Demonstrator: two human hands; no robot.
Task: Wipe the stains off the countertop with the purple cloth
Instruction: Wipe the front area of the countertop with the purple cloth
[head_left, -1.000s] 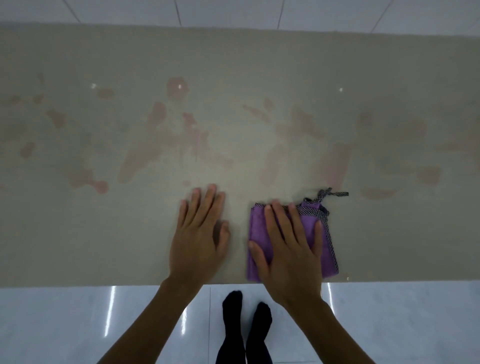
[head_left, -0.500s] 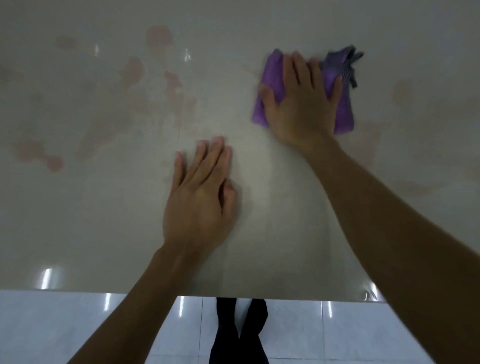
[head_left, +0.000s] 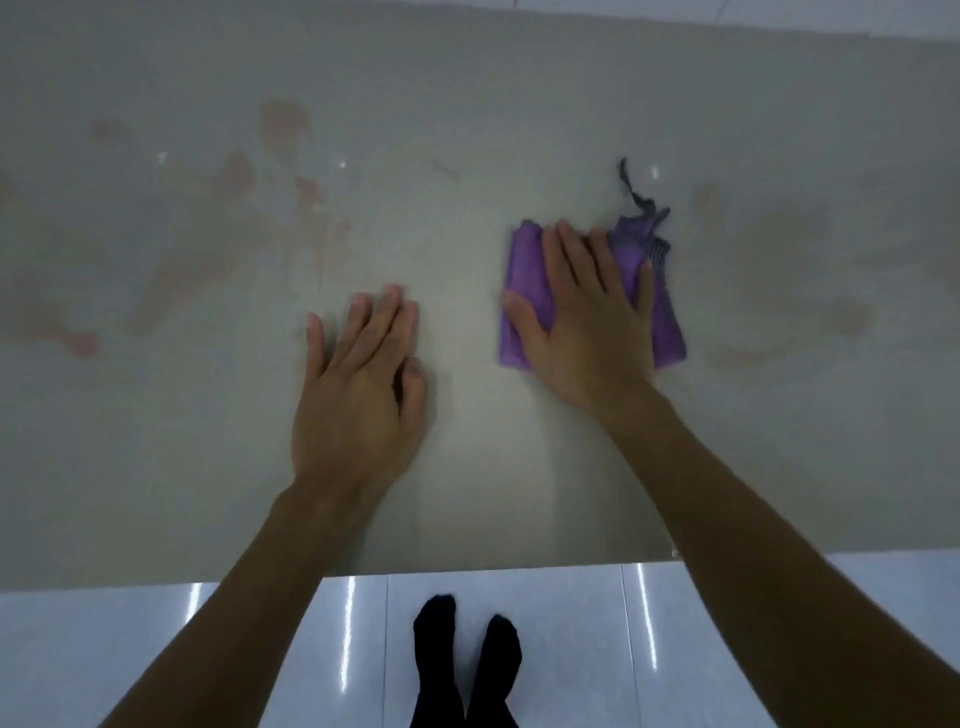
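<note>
My right hand (head_left: 587, 322) lies flat on the folded purple cloth (head_left: 522, 296), pressing it onto the beige countertop (head_left: 467, 467). The cloth has a grey checked edge and a loose grey strap (head_left: 636, 195) trailing away from me. My left hand (head_left: 358, 395) rests palm down on the bare countertop to the left of the cloth, fingers together, holding nothing. Pinkish-red stains (head_left: 176, 280) smear the counter left of my hands. Fainter brownish stains (head_left: 779, 244) lie to the right of the cloth.
The countertop's near edge (head_left: 467, 569) runs across the lower part of the view. Below it is glossy white tiled floor (head_left: 130, 654), where my feet in black socks (head_left: 467, 660) stand. The far edge of the counter meets white tiles at the top.
My right hand pushed the cloth away from me across the counter, then drew it back part of the way. The stains in the strip it crossed look fainter. My left hand stayed planted.
</note>
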